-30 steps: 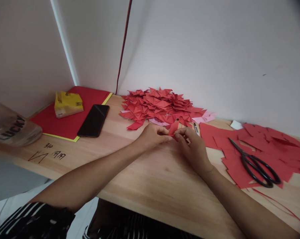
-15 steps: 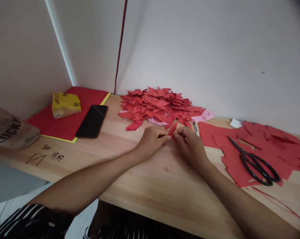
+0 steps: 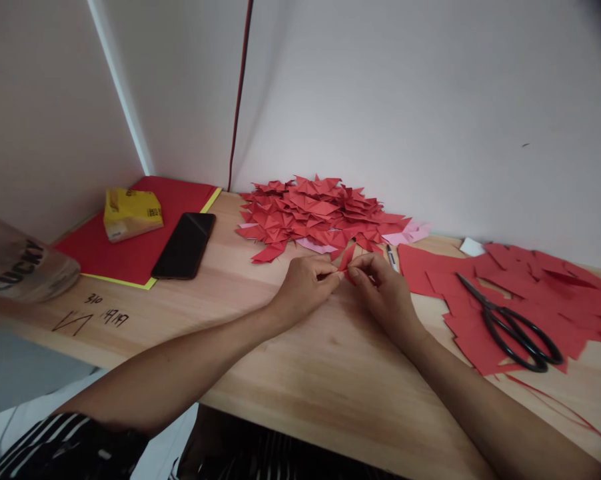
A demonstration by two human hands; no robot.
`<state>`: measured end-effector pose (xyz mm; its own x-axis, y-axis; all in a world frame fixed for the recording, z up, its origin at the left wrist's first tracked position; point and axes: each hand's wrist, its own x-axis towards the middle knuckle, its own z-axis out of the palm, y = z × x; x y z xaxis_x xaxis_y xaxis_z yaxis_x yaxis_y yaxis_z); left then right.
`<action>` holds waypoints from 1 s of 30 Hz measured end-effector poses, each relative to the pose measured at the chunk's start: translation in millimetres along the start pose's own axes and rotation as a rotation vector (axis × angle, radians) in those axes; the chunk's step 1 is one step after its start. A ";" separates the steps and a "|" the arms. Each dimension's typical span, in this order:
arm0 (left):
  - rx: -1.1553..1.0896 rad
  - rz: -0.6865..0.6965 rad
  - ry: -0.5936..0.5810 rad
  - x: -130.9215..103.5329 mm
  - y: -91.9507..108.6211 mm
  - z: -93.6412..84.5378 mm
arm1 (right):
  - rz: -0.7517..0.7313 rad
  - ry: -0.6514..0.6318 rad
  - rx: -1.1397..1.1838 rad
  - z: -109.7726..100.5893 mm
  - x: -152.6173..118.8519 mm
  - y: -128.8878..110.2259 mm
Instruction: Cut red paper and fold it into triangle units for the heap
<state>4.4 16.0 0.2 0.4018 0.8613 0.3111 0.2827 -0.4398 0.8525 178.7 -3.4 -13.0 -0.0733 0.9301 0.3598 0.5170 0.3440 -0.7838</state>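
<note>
A small folded piece of red paper [image 3: 347, 257] is pinched between my two hands, just above the wooden table. My left hand [image 3: 308, 287] grips its left side with thumb and forefinger. From the other side, my right hand [image 3: 380, 287] has its thumb and fingertips closed on the same piece. Fingers cover much of the paper, so its full shape is hidden. Right behind the hands rises a heap of folded red paper pieces [image 3: 315, 210], with a few pink ones [image 3: 408, 233] at its edge.
Black-handled scissors [image 3: 510, 323] lie on loose red paper sheets [image 3: 480, 333] at right. A pen [image 3: 392, 259] is beside them. At left are a phone [image 3: 184, 245], a yellow packet [image 3: 133, 213] on red card [image 3: 130, 257], and a clear LUCKY cup [image 3: 28, 263]. A wall stands behind.
Almost nothing differs. Both hands keep their pinch on the red paper, with only slight finger movement, and the view has shifted very slightly.
</note>
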 end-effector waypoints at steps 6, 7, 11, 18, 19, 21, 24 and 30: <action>-0.048 -0.003 0.027 -1.6 4.0 -1.7 | 0.061 -0.001 0.107 -1.5 5.1 -0.3; -0.067 -0.009 0.023 -1.5 4.5 -2.1 | 0.041 -0.016 0.084 -2.3 5.8 -0.6; -0.153 -0.041 -0.001 -0.5 4.0 -2.7 | -0.005 -0.053 0.073 -5.6 7.0 -3.2; -0.163 -0.062 -0.052 1.3 0.5 -2.0 | 0.067 -0.094 0.071 -8.2 8.1 -4.5; -0.153 -0.071 -0.058 1.2 1.1 -2.0 | 0.078 -0.098 0.069 -8.2 8.1 -4.3; -0.124 -0.091 -0.074 1.2 2.8 -2.3 | 0.093 -0.107 0.066 -8.1 7.5 -3.9; -0.080 -0.097 -0.113 2.0 4.4 -3.3 | 0.111 -0.118 0.063 -7.7 6.3 -3.7; -0.062 -0.080 -0.137 4.4 1.5 -5.8 | 0.109 -0.172 0.079 -7.1 5.4 -2.4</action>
<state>1.6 20.6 5.2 0.4962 0.8483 0.1848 0.2658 -0.3511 0.8978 183.1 -0.1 -5.6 -0.1684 0.9683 0.1847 0.4622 0.2430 -0.8528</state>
